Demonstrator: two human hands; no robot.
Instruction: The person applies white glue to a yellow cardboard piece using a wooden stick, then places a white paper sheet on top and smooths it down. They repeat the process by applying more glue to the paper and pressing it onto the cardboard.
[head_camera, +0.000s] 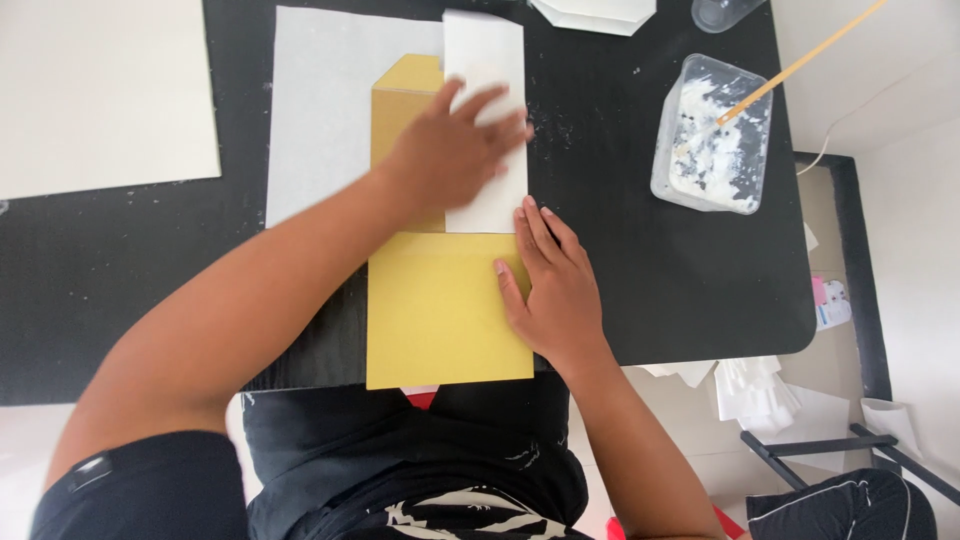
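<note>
Now: 2 hands (455, 150) – 1 gold card (445, 320).

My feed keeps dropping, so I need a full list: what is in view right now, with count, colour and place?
table: 1, black, fills the middle of the view
gold card: 1, yellow-gold, at the near table edge, folded piece running up under the left hand
white strip: 1, white, upright on the gold card
backing sheet: 1, pale grey, under the card
white board: 1, top left
plastic tub: 1, clear, white paste inside, top right
stick: 1, tan, leaning in the tub
left hand: flat on the white strip
right hand: flat on the card's right edge
</note>
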